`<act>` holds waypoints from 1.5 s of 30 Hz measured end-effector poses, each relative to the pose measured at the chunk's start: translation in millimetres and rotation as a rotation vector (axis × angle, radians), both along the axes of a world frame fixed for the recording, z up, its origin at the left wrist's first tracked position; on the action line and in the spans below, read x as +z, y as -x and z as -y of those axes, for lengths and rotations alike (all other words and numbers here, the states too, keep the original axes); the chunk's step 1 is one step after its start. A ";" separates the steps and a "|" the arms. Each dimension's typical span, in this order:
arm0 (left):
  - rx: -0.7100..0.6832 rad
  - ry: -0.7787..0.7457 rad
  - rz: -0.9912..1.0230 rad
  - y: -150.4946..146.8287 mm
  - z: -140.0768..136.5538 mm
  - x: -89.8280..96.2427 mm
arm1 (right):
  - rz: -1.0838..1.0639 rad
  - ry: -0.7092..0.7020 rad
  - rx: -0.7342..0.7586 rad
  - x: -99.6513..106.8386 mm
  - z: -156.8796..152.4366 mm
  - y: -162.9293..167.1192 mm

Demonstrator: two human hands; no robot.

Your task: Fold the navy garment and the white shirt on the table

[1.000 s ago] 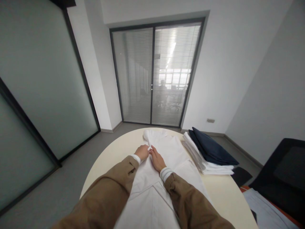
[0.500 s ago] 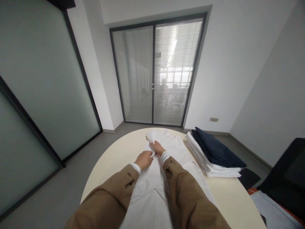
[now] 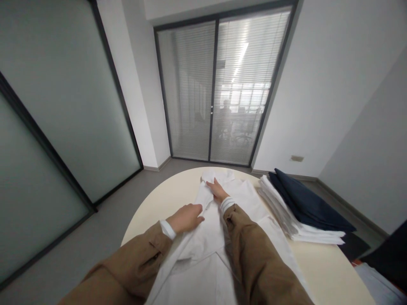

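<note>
I have the white shirt laid out on the round table. My left hand is half curled at the shirt's left edge; I can't tell whether it pinches it. My right hand is partly open, fingers spread, near the shirt's far end, its grip unclear to me. To the shirt's right sits a stack of folded clothes, dark blue over white

White garment, clothes stack on table

white garment: cut off below | left grip: hold unclear | chair: cropped right | beyond blinds: blurred
</note>
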State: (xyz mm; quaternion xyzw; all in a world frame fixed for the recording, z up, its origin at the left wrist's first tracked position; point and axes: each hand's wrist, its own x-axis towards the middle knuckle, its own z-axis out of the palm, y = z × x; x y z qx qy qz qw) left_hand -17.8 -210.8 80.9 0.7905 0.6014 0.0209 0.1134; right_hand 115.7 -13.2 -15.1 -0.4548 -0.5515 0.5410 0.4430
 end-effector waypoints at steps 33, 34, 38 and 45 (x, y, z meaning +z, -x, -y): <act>-0.071 0.136 0.071 -54.0 72.8 -34.2 | 0.727 -0.331 0.019 -8.0 89.2 -73.0; -0.066 0.121 0.050 -55.6 75.3 -37.5 | 0.728 -0.342 0.018 -8.6 90.5 -72.8; -0.079 0.120 0.107 -60.9 84.8 -43.0 | 0.733 -0.392 0.013 -11.7 95.4 -70.8; -0.374 0.062 0.143 -59.4 88.7 -39.5 | 0.801 -0.457 -0.028 -13.7 103.5 -70.8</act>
